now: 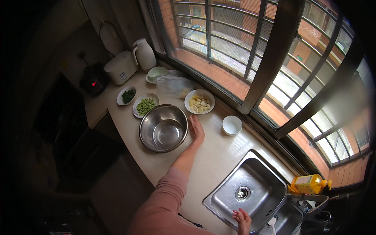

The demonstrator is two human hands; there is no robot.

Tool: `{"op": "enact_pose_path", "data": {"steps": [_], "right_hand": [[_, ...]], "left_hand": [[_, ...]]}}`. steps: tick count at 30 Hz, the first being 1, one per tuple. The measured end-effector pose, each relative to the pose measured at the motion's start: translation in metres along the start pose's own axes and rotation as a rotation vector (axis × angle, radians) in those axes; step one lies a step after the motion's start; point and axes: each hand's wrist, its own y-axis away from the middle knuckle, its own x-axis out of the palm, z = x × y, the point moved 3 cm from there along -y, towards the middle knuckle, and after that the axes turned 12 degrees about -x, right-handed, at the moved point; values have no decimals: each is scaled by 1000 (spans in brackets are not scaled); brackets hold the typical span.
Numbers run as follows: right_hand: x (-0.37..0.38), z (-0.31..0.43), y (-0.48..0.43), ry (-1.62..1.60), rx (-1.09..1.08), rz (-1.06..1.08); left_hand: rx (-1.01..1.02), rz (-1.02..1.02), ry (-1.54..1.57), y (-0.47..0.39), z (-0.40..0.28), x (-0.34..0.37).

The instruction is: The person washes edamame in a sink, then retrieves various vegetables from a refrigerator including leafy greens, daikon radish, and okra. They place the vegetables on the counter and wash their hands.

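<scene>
An empty stainless steel basin (167,132) stands on the counter. My left hand (196,129) is at its right side, palm toward the wall and fingers extended; whether it touches the rim is unclear. Just beyond my fingertips is a white bowl (188,108) of peeled garlic cloves (201,105). Lower down, my right hand (242,220) hovers by the near edge of the steel sink (229,191), fingers apart and holding nothing. An empty small white bowl (232,125) sits between the garlic and the sink.
Beyond the basin are chopped green vegetables (146,106), dark chopped greens (128,96), a plastic bag (174,86) and a pale green bowl (158,73). A white jug (145,54) and a white appliance (122,67) stand behind. A yellow pump bottle (308,184) is beside the sink. Barred windows line the right.
</scene>
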Motion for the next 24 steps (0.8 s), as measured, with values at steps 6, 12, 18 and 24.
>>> {"op": "enact_pose_path", "data": {"steps": [6, 12, 18, 24], "right_hand": [[1, -11, 10, -13, 30, -12], [-6, -22, 18, -7, 85, -57], [-7, -19, 17, 12, 83, -37], [-17, -23, 15, -12, 44, -76]], "left_hand": [[14, -78, -155, -12, -5, 6], [86, -185, 68, -4, 2, 5], [5, -70, -32, -15, 6, 13], [252, 65, -300, -17, 10, 16]]}}
